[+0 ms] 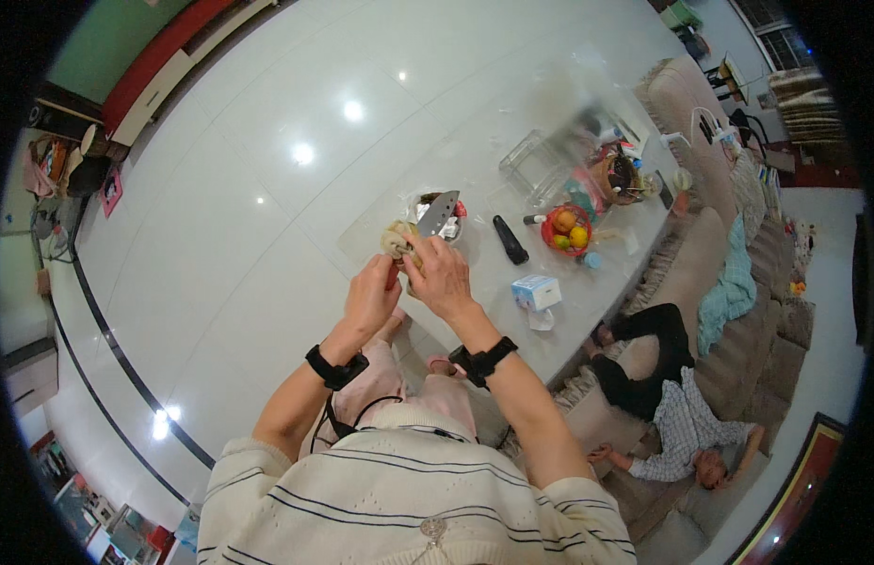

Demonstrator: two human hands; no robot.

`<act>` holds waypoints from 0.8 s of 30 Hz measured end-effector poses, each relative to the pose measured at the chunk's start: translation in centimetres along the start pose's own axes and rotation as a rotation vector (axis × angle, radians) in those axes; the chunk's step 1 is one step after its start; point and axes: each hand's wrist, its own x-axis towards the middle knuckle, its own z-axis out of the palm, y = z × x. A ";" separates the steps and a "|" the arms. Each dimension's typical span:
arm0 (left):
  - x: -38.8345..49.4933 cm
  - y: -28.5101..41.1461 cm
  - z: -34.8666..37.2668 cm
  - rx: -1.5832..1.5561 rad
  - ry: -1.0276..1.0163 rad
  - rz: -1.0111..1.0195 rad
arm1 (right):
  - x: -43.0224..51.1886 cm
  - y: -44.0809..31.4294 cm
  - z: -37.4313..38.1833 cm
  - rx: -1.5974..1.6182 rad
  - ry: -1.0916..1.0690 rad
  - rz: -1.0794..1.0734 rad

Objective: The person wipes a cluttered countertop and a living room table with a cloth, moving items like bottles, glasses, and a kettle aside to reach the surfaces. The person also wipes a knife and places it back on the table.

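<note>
My left hand (370,298) and my right hand (440,277) meet over the near end of the table. Between their fingers is a wrinkled, cream-and-yellow soft piece (398,239); whether it is cloth or peel I cannot tell. Just beyond my right fingers, a broad knife blade (440,212) with a row of holes points away over a bowl (451,229) with crumpled foil-like scraps and something red. The knife's handle is hidden, so I cannot tell if it is held or resting.
To the right on the table (472,311) are a black oblong object (510,240), a red basket (568,247) of fruit, a tissue pack (536,292) and a clear plastic container (536,168). A person (673,417) lies on the sofa (744,339) beyond.
</note>
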 end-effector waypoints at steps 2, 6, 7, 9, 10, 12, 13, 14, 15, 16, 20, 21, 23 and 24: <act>0.0 -0.1 0.1 -0.019 -0.026 0.000 | 0.1 0.8 0.5 -0.049 -0.059 0.035; -1.6 0.1 -0.1 -0.056 -0.045 0.006 | 2.6 4.7 0.8 -0.125 -0.028 0.162; -1.8 0.1 -0.2 -0.080 -0.030 0.028 | 3.4 5.9 0.7 -0.137 -0.024 0.181; -2.8 0.4 -0.6 -0.097 -0.054 -0.008 | 4.2 8.1 0.6 -0.178 -0.040 0.239; -3.1 0.6 -0.9 -0.102 -0.088 -0.066 | 4.5 9.3 0.5 -0.207 -0.058 0.273; -3.6 0.9 -1.7 -0.264 -0.009 -0.115 | 4.4 11.6 0.3 -0.138 -0.034 0.372; -3.9 1.0 -2.3 -0.335 -0.011 -0.225 | 4.0 12.7 0.1 -0.030 0.012 0.427; -3.9 0.8 -2.9 -0.335 0.005 -0.243 | 4.0 13.6 0.1 0.107 0.101 0.558; -4.0 0.8 -3.2 -0.345 0.019 -0.241 | 3.7 14.4 -0.1 0.174 0.152 0.595; -3.9 0.7 -3.5 -0.358 0.021 -0.255 | 3.7 14.8 -0.3 0.296 0.237 0.513; -3.7 0.2 -3.3 -0.342 0.025 -0.224 | 2.4 12.4 -2.4 0.635 0.279 0.508; -3.5 0.2 -3.0 -0.328 0.006 -0.248 | 1.8 10.9 -3.4 0.734 0.222 0.507; -3.3 0.4 -2.6 -0.295 -0.004 -0.189 | 0.9 6.7 -4.6 0.654 0.312 0.274; -3.2 0.7 -2.5 -0.284 -0.020 -0.174 | 0.5 4.6 -4.8 0.486 0.309 0.221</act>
